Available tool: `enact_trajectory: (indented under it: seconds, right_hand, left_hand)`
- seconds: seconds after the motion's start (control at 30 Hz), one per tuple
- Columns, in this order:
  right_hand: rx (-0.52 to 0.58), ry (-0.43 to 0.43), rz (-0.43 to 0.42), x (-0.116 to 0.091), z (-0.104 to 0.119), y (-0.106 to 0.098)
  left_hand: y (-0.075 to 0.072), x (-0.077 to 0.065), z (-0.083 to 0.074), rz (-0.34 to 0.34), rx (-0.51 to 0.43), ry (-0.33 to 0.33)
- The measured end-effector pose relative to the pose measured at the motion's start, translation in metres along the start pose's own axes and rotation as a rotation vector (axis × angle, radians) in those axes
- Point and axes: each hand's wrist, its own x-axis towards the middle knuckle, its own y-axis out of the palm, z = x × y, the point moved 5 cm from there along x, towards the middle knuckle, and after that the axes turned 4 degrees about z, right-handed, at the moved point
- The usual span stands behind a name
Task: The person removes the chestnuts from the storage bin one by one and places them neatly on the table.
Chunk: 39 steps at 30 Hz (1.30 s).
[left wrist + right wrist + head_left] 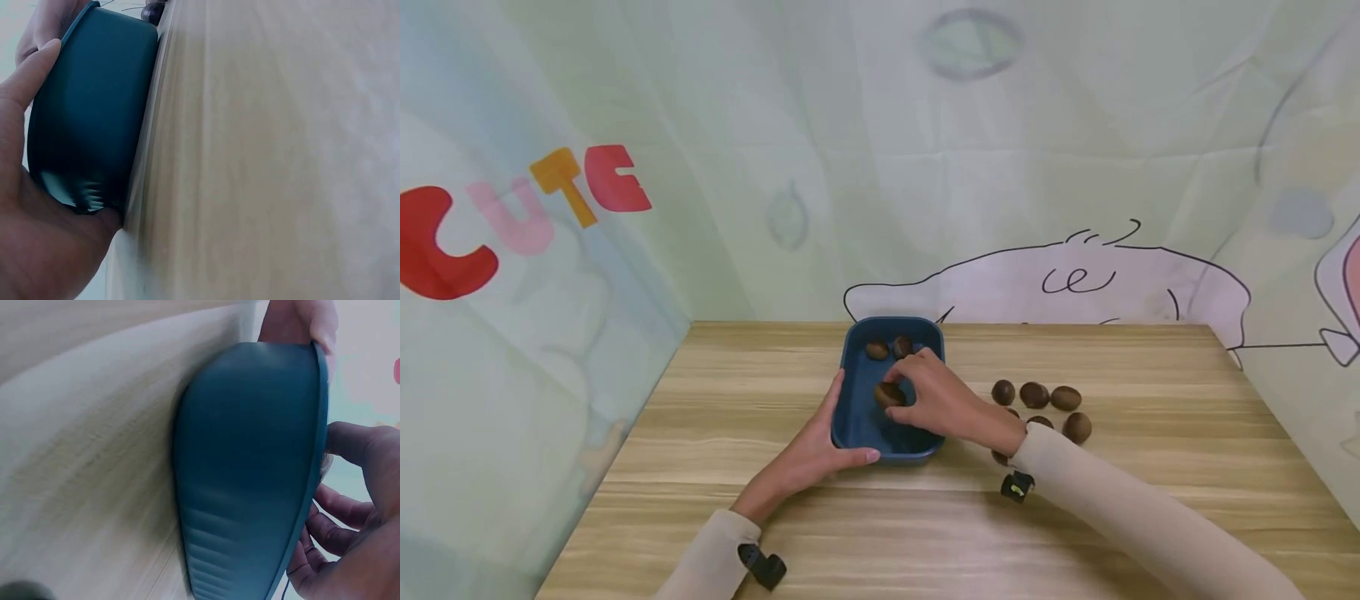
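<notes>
A blue rectangular container [856, 427] stands on the wooden table. My left hand [811, 450] holds its near left corner, thumb along the front rim and fingers along the left side. Between thumb and fingertips, my right hand [943, 402] pinches a brown oval nut [890, 395] inside the container's outline. Two more nuts [877, 350] lie at the container's far end. In the right wrist view, the container's wall [250, 450] hides most of the held nut.
To the right of the container, several brown nuts [1066, 398] lie in loose rows on the table [760, 367]; the right forearm partly covers some. Behind the table hangs a printed curtain [737, 167].
</notes>
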Motion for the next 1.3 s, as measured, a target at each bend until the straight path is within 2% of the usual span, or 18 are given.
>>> enact_trajectory:
  seconds: [0.27, 0.43, 0.63, 0.83, 1.3]
  right_hand:
    - [0.030, 0.000, -0.032, -0.022, -0.001, -0.010]
    - [0.065, 0.032, -0.051, -0.036, -0.004, -0.019]
    - [0.066, 0.076, -0.100, -0.050, -0.013, -0.032]
    - [0.077, 0.074, -0.151, -0.064, -0.023, -0.047]
    - [0.055, 0.120, -0.205, -0.090, -0.045, -0.068]
  left_hand:
    - [0.000, -0.001, -0.001, -0.002, -0.001, 0.007]
    - [0.000, 0.000, -0.001, -0.008, -0.005, 0.010]
    - [0.000, -0.001, 0.000, -0.015, 0.005, 0.002]
    - [0.000, -0.001, -0.001, -0.016, 0.011, -0.003]
    - [0.000, -0.002, -0.001, -0.008, -0.003, -0.003]
